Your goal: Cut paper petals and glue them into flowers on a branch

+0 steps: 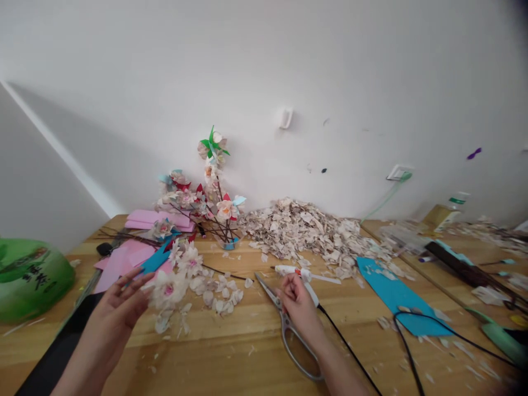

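My left hand (119, 302) is on the left with its fingers stretched out and apart, beside a white petal flower (168, 289) with a pink centre. Its fingertips reach the edge of a blue paper piece (157, 257); whether they touch it I cannot tell. My right hand (297, 302) is closed in a pinch over the table, and anything between the fingertips is too small to make out. Under and beside it lie metal scissors (284, 324), blades pointing away from me. A white glue gun (295, 270) lies just beyond the fingers.
Loose petals (223, 294) lie mid-table, with a large heap of dried flakes (305, 228) against the wall. Flowers on stems stand in a clear cup (228, 242). A green bag (35, 280) sits left, blue paper (402, 297) right. A black cord (346, 344) crosses the front.
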Demonstrator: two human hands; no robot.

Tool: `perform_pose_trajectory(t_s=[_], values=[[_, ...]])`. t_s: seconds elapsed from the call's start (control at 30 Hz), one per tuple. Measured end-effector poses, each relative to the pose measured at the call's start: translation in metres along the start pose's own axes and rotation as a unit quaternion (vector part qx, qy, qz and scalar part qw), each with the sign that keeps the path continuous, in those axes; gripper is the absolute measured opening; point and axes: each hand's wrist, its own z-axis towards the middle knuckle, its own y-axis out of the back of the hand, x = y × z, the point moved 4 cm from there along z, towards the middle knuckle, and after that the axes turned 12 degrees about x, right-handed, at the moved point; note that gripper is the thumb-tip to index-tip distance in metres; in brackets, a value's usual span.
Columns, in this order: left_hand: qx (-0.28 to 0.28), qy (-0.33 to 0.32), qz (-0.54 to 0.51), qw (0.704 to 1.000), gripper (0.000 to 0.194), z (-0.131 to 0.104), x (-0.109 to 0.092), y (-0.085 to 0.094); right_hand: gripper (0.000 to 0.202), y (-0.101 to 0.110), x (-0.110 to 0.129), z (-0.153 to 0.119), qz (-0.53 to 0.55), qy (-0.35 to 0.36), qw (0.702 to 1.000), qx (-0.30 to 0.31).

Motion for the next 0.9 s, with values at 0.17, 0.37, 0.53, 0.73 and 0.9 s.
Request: perform_pose_trajectory(t_s=[0.17,0.37,0.53,0.73,0.9], values=[[0.014,0.031,-0.017,0.999,0.050,-0.004,0.003,-0.010,0.010,-0.017,0.004,-0.006,-0.035,0.017,0.997,0.067],[0.119,0.108,0.030,0.987,0.060,-0.024,0.058,-0.056,0.015,-0.049,0.014,-0.022,-0.143,0.024,0.971,0.189],[0.223,0.118,0.070,0.965,0.054,-0.034,0.094,-0.072,0.011,-0.043,0.005,-0.018,-0.172,-0.013,0.973,0.155],[0.298,0.123,0.113,0.940,0.051,-0.036,0.078,-0.067,0.015,-0.028,0.001,-0.009,-0.150,0.000,0.986,0.068],[0.266,0.049,0.116,0.956,0.043,-0.019,0.048,-0.051,0.029,-0.018,0.008,-0.008,-0.232,-0.019,0.972,-0.019]])
